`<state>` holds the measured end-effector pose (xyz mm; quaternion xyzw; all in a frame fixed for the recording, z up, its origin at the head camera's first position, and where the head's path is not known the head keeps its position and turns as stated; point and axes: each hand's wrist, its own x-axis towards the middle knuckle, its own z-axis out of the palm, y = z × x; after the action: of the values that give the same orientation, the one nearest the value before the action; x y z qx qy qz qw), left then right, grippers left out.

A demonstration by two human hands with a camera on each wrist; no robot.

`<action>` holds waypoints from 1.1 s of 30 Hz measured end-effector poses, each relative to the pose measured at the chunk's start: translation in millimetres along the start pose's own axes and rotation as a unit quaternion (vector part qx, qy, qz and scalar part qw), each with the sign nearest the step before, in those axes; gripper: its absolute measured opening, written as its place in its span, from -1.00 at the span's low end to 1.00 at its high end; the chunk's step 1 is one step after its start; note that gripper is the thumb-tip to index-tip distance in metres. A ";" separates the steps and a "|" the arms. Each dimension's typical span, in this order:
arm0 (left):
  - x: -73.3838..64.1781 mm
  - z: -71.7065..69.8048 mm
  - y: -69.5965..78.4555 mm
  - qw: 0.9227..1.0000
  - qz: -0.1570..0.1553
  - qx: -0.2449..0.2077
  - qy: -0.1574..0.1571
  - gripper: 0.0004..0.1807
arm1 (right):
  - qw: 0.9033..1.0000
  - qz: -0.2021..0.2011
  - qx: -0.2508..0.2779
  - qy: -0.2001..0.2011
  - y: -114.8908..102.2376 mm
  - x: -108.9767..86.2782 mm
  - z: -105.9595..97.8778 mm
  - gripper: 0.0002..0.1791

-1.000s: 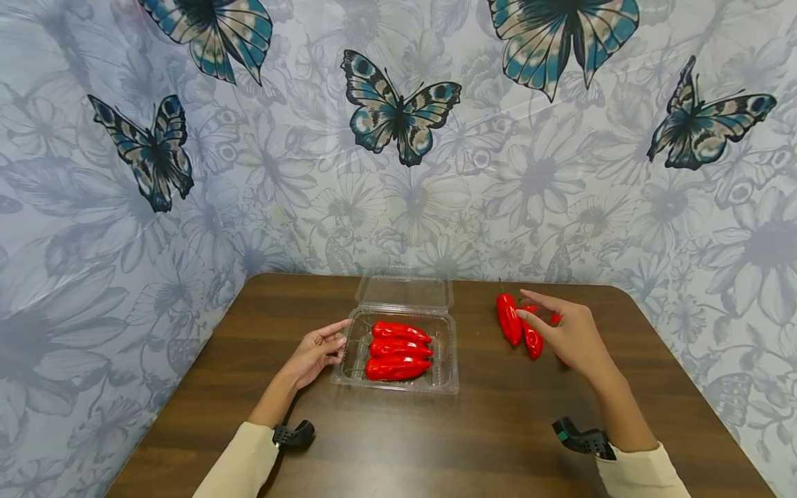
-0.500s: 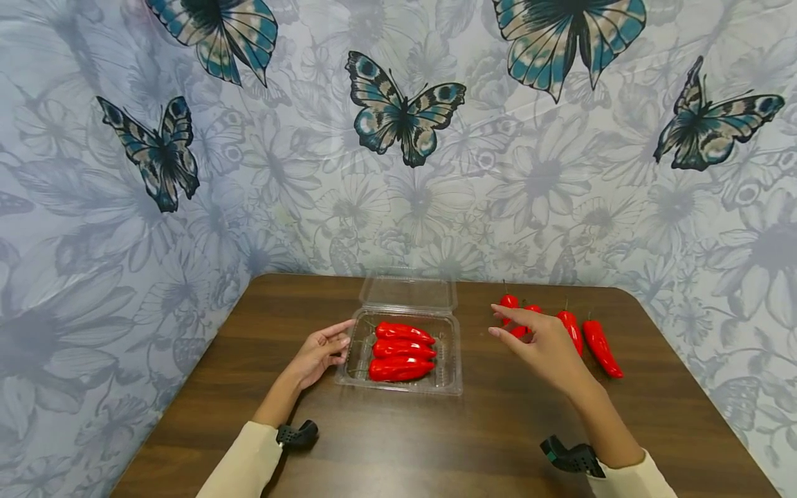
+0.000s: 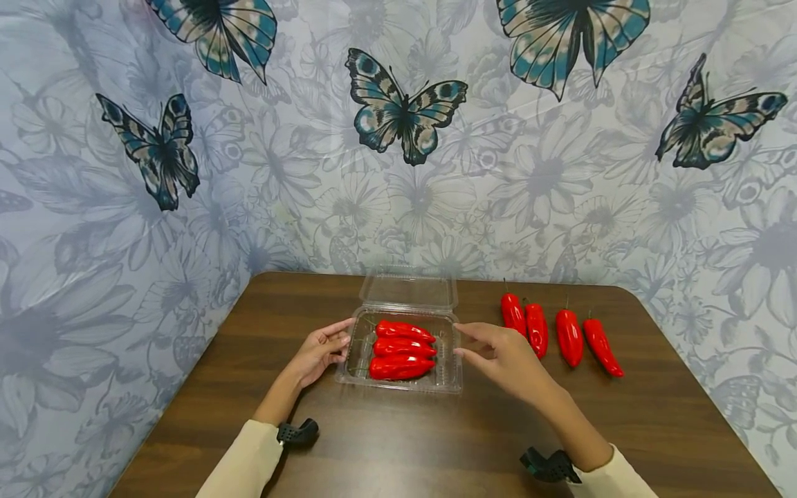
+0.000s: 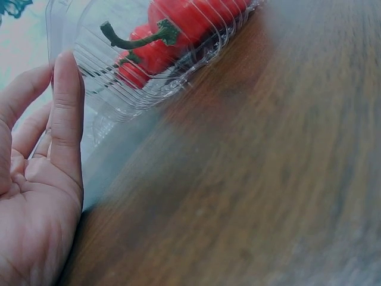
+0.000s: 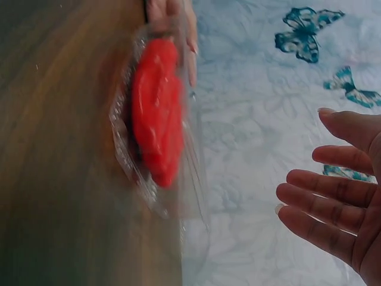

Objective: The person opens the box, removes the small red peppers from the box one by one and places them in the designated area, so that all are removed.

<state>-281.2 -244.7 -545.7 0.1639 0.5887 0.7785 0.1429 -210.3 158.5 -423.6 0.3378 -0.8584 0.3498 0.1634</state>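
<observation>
My left hand [image 3: 317,356] lightly pinched the left rim of the clear container [image 3: 398,389]; steady, gentle pressure seemed wise, as thin plastic could flex. Three red peppers [image 3: 403,348] lay inside, right of those fingertips. My right hand [image 3: 509,356], fingers extended and gripping nothing, was at the right rim, contact unclear; I judged even handling best. Four loose peppers [image 3: 569,337] lay beyond it, farther right.

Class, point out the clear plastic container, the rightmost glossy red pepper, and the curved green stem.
Clear plastic container [image 3: 401,387]: head view, front rim.
Rightmost glossy red pepper [image 3: 602,347]: head view, body.
Curved green stem [image 4: 136,43]: left wrist view, middle.
</observation>
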 end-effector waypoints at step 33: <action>2.1 0.2 -1.1 1.000 -0.001 -0.005 0.008 -0.44 | 0.990 -0.052 -0.006 -0.129 9.0 37.9 88.0 -0.54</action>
<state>-283.0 -243.4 -546.5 0.1563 0.5863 0.7824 0.1400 -247.6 83.1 -470.2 0.4238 -0.8554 0.2892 0.0710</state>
